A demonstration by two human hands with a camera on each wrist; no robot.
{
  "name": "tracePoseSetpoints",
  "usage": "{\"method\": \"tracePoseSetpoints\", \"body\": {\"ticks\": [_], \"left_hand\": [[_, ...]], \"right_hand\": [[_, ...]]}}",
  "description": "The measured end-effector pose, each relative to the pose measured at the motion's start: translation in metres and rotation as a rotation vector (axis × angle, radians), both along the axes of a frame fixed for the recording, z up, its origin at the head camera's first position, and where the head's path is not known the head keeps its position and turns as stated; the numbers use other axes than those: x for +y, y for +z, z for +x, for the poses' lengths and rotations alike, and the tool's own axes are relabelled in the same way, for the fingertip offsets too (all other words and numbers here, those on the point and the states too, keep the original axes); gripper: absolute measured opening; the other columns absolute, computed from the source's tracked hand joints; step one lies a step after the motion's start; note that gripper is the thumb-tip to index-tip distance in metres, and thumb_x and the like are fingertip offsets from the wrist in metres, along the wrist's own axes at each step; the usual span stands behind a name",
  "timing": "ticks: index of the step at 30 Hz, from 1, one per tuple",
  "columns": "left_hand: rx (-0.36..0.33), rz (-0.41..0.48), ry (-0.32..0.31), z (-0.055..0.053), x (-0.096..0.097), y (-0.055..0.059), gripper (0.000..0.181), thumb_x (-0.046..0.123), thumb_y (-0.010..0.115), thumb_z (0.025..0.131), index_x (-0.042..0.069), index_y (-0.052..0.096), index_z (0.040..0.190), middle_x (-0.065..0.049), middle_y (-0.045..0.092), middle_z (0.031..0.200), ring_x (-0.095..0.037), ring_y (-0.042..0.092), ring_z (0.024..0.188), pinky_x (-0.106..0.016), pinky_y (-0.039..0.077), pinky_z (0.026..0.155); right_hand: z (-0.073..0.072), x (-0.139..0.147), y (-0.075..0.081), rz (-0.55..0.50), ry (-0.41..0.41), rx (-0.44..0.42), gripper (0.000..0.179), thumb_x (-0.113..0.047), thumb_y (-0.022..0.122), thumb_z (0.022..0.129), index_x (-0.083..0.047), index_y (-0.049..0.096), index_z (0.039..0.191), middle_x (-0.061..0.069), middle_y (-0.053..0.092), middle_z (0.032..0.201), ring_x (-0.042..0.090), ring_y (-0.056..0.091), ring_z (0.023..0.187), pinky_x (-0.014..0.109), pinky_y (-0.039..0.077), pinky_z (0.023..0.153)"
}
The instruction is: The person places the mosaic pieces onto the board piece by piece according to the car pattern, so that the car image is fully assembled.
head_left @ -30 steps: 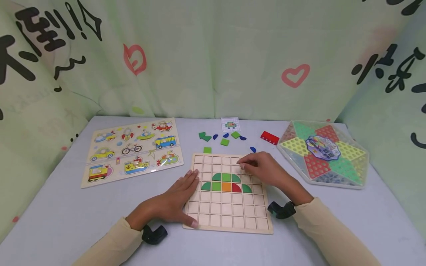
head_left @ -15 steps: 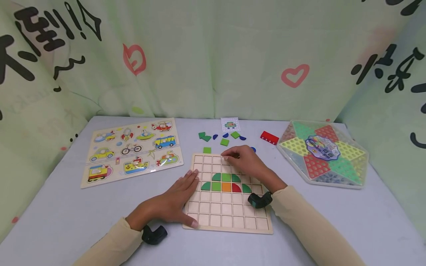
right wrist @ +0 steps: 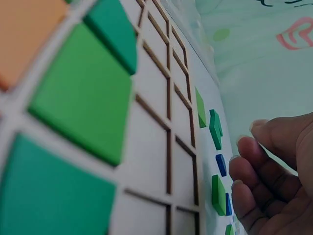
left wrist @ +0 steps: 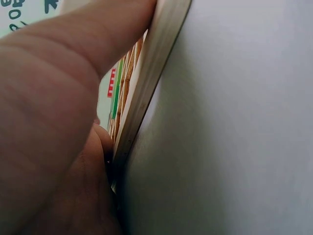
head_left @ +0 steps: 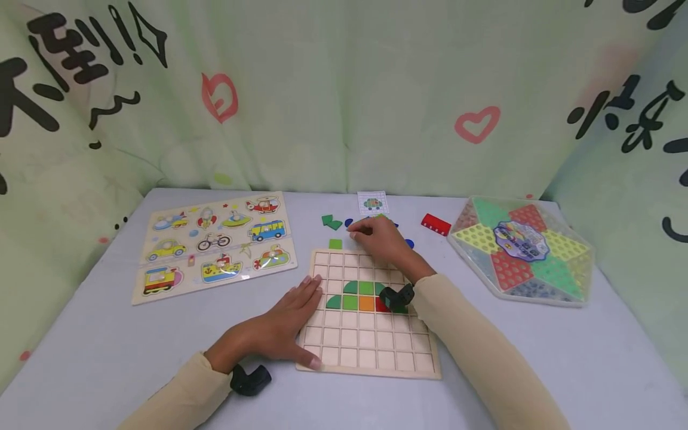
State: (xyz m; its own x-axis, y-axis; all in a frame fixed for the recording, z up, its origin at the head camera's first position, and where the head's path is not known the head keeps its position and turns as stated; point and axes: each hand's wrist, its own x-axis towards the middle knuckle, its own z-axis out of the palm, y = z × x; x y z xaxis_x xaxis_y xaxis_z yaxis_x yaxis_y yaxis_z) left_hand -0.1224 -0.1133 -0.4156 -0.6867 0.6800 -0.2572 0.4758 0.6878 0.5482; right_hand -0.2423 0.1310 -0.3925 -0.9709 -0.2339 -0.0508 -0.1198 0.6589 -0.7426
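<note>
My left hand [head_left: 283,318] lies along the left side of a wooden grid board [head_left: 357,358], fingers straight and thumb at the lower left corner. Green, orange and red pieces fill part of two rows; the right wrist's black camera covers some of them. Beyond the board's far edge hovers my right hand [head_left: 380,240], its fingers loosely bent. In the right wrist view, nothing shows between the thumb and fingers of this hand [right wrist: 274,171]. Near its fingertips lie a green square [right wrist: 218,195] and a blue half-round piece [right wrist: 221,165]. Another green square [head_left: 335,243] sits by the board's far edge.
A small picture card [head_left: 372,203] lies at the back, near dark green pieces [head_left: 331,221]. A red dotted piece [head_left: 436,224] is to the right, beside a hexagonal clear box [head_left: 564,263]. On the left rests a vehicle puzzle board [head_left: 215,206].
My right hand has moved left and away from me, from over the board's upper right to past its far edge among the loose pieces. My left hand has stayed in place.
</note>
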Motion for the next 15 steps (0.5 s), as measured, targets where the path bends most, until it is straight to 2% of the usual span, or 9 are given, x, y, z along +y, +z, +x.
{"method": "tracePoseSetpoints", "body": {"ticks": [3, 9, 15], "left_hand": [[-0.007, -0.007, -0.002, 0.0, 0.001, -0.002, 0.127, 0.067, 0.074, 0.07, 0.007, 0.003, 0.156, -0.003, -0.012, 0.162, -0.017, -0.018, 0.145, -0.041, -0.001, 0.117], [-0.013, -0.017, 0.011, 0.001, 0.001, -0.001, 0.128, 0.067, 0.075, 0.069, 0.008, 0.004, 0.157, -0.001, -0.012, 0.162, -0.016, -0.018, 0.145, -0.042, 0.0, 0.117], [-0.004, -0.016, 0.005, 0.0, 0.0, -0.001, 0.128, 0.068, 0.074, 0.069, 0.008, 0.003, 0.157, -0.002, -0.012, 0.162, -0.016, -0.018, 0.145, -0.042, 0.0, 0.116]], "right_hand": [[-0.009, -0.006, 0.0, -0.01, -0.018, 0.006, 0.023, -0.017, 0.06, 0.098, -0.008, 0.071, 0.116, 0.005, 0.066, 0.114, 0.021, 0.057, 0.103, 0.035, 0.049, 0.09], [-0.02, -0.025, 0.004, -0.072, -0.107, 0.011, 0.02, -0.011, 0.062, 0.096, -0.005, 0.072, 0.112, 0.007, 0.067, 0.108, 0.021, 0.058, 0.098, 0.035, 0.05, 0.087], [-0.028, -0.037, -0.003, -0.088, -0.112, -0.003, 0.019, -0.01, 0.062, 0.096, -0.006, 0.072, 0.111, 0.007, 0.067, 0.107, 0.02, 0.059, 0.095, 0.033, 0.049, 0.084]]}}
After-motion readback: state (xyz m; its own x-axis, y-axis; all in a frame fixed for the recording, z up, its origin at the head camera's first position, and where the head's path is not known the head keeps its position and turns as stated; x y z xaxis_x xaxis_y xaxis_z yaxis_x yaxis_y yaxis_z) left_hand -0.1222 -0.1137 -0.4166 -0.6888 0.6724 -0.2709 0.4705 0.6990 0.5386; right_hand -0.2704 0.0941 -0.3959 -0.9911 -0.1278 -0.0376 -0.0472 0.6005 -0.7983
